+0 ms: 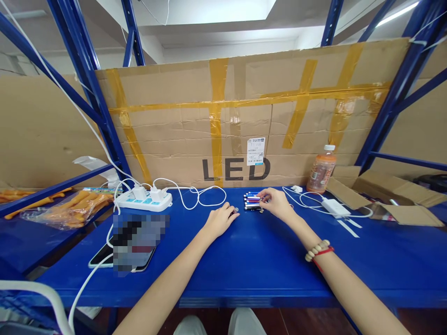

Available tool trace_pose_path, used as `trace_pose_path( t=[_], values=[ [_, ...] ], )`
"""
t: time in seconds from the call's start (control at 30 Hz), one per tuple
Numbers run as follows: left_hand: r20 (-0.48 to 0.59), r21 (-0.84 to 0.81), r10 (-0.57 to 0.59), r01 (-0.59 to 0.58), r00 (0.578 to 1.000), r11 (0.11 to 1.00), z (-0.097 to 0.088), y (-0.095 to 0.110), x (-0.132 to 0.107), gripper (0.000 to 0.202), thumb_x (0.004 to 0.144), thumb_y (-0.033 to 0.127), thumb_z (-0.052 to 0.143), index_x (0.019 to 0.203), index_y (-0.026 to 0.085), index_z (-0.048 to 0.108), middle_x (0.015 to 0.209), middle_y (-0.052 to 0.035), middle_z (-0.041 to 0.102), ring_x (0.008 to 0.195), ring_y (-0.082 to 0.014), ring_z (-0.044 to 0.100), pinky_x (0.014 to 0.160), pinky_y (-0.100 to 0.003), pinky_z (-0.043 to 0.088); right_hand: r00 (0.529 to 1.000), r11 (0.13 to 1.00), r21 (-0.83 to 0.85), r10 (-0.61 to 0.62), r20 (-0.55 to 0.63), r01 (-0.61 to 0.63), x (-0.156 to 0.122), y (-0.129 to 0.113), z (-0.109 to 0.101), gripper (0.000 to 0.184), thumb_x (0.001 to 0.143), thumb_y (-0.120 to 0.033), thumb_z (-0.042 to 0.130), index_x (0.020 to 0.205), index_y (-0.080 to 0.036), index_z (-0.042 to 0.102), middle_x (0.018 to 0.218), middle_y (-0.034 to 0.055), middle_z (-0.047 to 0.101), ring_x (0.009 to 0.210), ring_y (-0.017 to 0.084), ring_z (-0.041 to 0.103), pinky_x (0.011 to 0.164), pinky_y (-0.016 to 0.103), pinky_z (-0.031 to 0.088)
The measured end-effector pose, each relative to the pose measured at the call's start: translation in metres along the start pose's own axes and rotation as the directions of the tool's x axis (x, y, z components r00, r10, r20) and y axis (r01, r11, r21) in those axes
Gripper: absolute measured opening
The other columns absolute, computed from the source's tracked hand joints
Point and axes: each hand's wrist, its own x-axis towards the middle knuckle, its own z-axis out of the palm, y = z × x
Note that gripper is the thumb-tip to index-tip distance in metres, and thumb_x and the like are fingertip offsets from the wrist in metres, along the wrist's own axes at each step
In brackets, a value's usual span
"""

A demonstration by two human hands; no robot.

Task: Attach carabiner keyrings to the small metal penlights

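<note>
Several slim pens (pixel 252 204) in dark, blue, red and white tones lie side by side in a row on the blue shelf top (pixel 240 260). At the right ends of the row, my right hand (pixel 277 204) is closed in a pinch on one of the pens. My left hand (pixel 220 220) rests on the shelf left of the pens, its fingers curled together. A small shiny bit (pixel 236 210) and something dark show at its fingertips, too small to name.
A white power strip (pixel 146 201) with plugs and cables stands back left, before a partly blurred phone (pixel 101 255). Toward the right are a white adapter (pixel 335 208), an orange drink bottle (pixel 321 170) and an open carton (pixel 391 190). Taped cardboard (pixel 174 135) forms the back.
</note>
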Motion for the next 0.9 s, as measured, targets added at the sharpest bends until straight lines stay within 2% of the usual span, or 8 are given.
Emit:
trace_pose_path(
  t=[0.1,0.2,0.27,0.37,0.53,0.7,0.9],
  values=[
    [-0.007,0.005,0.008,-0.008,1.000,1.000,-0.001,0.000,-0.001,0.038,0.088,0.043,0.023,0.100,0.021,0.052,0.099,-0.0031,0.051,0.083,-0.0150,0.057,0.064,-0.023,0.044,0.999,0.988,0.152,0.041,-0.011,-0.039,-0.002,-0.013,0.002,0.015,0.060,-0.016,0.056,0.074,-0.015,0.061,0.075,0.0037,0.066,0.064,0.013,0.061,0.065,0.024,0.049],
    [-0.011,-0.006,0.022,-0.022,1.000,1.000,0.000,0.000,-0.001,0.035,0.088,0.042,0.025,0.099,0.022,0.052,0.099,-0.0023,0.050,0.083,-0.0142,0.057,0.064,-0.022,0.044,0.995,0.928,0.360,0.078,0.060,-0.095,-0.003,-0.025,0.006,0.020,0.062,-0.023,0.057,0.079,-0.015,0.061,0.078,0.0060,0.066,0.068,0.015,0.062,0.057,0.025,0.051],
    [-0.013,-0.023,0.044,-0.045,0.999,0.999,0.002,-0.002,0.000,0.032,0.088,0.041,0.027,0.099,0.023,0.052,0.099,-0.0015,0.050,0.083,-0.0134,0.057,0.065,-0.022,0.044,0.989,0.866,0.487,0.052,0.135,-0.112,-0.005,-0.031,0.009,0.024,0.062,-0.027,0.060,0.082,-0.014,0.061,0.081,0.0073,0.066,0.071,0.017,0.062,0.051,0.023,0.050],
    [-0.009,-0.029,0.076,-0.076,0.997,0.997,0.004,-0.003,0.000,0.031,0.088,0.040,0.027,0.099,0.023,0.052,0.099,-0.0012,0.049,0.084,-0.0134,0.056,0.065,-0.022,0.044,0.970,0.807,0.584,-0.066,0.235,-0.087,-0.008,-0.037,0.015,0.025,0.061,-0.028,0.063,0.081,-0.013,0.062,0.081,0.0068,0.065,0.074,0.017,0.061,0.048,0.021,0.049],
    [-0.004,-0.004,0.084,-0.084,0.996,0.996,0.004,-0.004,-0.001,0.034,0.088,0.040,0.025,0.103,0.023,0.050,0.098,-0.0020,0.048,0.085,-0.0147,0.055,0.064,-0.023,0.045,0.931,0.840,0.542,-0.200,0.306,0.002,-0.013,-0.042,0.021,0.025,0.065,-0.031,0.062,0.083,-0.013,0.065,0.074,0.0047,0.065,0.064,0.013,0.060,0.048,0.020,0.047],
    [-0.015,-0.012,0.066,-0.067,0.998,0.998,0.003,-0.003,-0.001,0.036,0.088,0.042,0.023,0.103,0.023,0.050,0.097,-0.0022,0.049,0.084,-0.0148,0.056,0.064,-0.023,0.044,0.944,0.890,0.432,-0.256,0.207,0.146,-0.014,-0.044,0.018,0.025,0.070,-0.031,0.059,0.086,-0.015,0.067,0.077,0.0051,0.066,0.069,0.014,0.061,0.053,0.020,0.047],
    [-0.020,-0.028,0.028,-0.029,0.999,0.999,0.003,-0.004,0.000,0.037,0.088,0.043,0.024,0.099,0.022,0.052,0.093,-0.0022,0.051,0.082,-0.0150,0.057,0.064,-0.024,0.044,0.953,0.936,0.291,-0.252,0.167,0.196,-0.015,-0.047,0.017,0.018,0.074,-0.028,0.055,0.083,-0.020,0.068,0.080,0.0038,0.068,0.073,0.014,0.062,0.054,0.020,0.046]
  ],
)
